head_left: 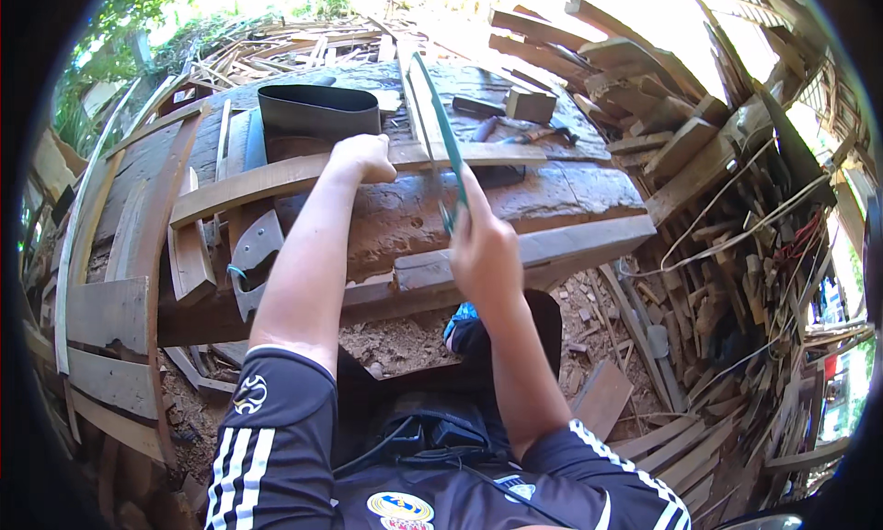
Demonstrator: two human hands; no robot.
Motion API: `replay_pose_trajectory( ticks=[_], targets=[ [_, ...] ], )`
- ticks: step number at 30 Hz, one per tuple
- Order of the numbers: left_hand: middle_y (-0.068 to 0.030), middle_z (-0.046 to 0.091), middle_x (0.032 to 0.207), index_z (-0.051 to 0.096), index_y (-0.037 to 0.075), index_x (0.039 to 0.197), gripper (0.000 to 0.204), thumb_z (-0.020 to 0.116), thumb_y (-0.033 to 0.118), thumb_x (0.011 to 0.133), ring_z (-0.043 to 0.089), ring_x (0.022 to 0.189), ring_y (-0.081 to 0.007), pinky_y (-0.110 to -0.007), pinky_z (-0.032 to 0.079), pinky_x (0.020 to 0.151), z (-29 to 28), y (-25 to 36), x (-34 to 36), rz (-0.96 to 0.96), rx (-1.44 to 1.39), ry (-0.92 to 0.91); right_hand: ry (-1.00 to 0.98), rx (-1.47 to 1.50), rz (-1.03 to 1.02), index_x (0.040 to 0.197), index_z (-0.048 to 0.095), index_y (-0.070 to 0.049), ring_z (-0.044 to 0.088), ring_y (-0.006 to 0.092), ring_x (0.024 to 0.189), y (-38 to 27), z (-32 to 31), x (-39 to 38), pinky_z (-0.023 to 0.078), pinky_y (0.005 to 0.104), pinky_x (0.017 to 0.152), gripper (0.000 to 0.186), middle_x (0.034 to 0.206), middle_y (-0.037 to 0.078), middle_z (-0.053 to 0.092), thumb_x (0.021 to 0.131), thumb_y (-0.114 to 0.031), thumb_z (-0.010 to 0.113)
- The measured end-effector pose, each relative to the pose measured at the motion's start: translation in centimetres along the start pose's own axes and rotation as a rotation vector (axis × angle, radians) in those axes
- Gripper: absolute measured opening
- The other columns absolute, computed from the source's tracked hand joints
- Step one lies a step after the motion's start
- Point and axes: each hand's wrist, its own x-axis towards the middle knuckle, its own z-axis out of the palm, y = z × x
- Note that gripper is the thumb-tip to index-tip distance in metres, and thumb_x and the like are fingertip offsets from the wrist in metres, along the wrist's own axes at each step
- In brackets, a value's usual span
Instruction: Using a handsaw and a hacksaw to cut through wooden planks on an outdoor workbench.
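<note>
My left hand (364, 158) is closed over a long narrow strip of wood (262, 182), pressing it on the workbench (575, 192). In my right hand (486, 247) is a green-framed bow saw (440, 112), its frame pointing away from me. The thin blade crosses the strip a little right of my left hand. Whether it has cut into the wood cannot be seen clearly. Beyond my left hand stands a black curved band (317, 112).
A grey handsaw-like handle (258, 250) hangs at the bench's near side. Small wood blocks (530, 104) and tools lie at its far right. A slatted wooden frame (108, 311) leans at the left. Piled lumber (676, 116) fills the right. Sawdust (405, 340) covers the ground.
</note>
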Motion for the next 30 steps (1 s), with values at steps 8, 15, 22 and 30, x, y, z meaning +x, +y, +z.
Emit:
replay_pose_trajectory(
  ticks=[8,15,22,30],
  targets=[
    [-0.0265,0.066,0.126,0.067,-0.004,0.122,0.061,0.065,0.024,0.069,0.064,0.12,-0.0338,-0.036,0.05,0.103,-0.5,-0.7,0.1,0.015,-0.094,-0.128,-0.013,0.096,0.11,0.142,0.049,0.006,0.067,0.0448,0.066,-1.9,-2.7,-1.8,0.052,0.0489,0.057,0.047,0.069,0.029,0.063,0.095,0.001,0.053],
    [-0.0253,0.063,0.132,0.062,-0.004,0.129,0.067,0.068,0.028,0.07,0.062,0.123,-0.0338,-0.035,0.048,0.105,-0.9,-0.3,1.3,0.027,-0.125,-0.118,-0.179,0.014,0.143,0.138,0.053,0.004,0.067,0.0448,0.068,-3.2,-4.9,1.2,0.051,0.0533,0.061,0.043,0.068,0.031,0.061,0.096,-0.006,0.055],
    [-0.0238,0.066,0.128,0.062,-0.003,0.125,0.062,0.068,0.029,0.073,0.063,0.121,-0.0332,-0.037,0.049,0.105,-0.7,0.5,0.5,0.027,-0.022,-0.062,-0.091,0.088,0.169,0.136,0.054,0.005,0.065,0.0468,0.067,-3.1,-6.4,0.0,0.049,0.0525,0.058,0.042,0.069,0.032,0.061,0.095,-0.001,0.056],
    [-0.0252,0.068,0.122,0.063,-0.002,0.117,0.054,0.066,0.028,0.072,0.065,0.116,-0.0358,-0.041,0.051,0.101,0.5,-1.2,-0.3,-0.031,-0.018,0.022,-0.179,0.132,0.191,0.137,0.055,0.002,0.067,0.046,0.075,-4.9,-8.7,-1.9,0.051,0.0462,0.065,0.041,0.082,0.034,0.062,0.096,-0.003,0.054]
  ],
)
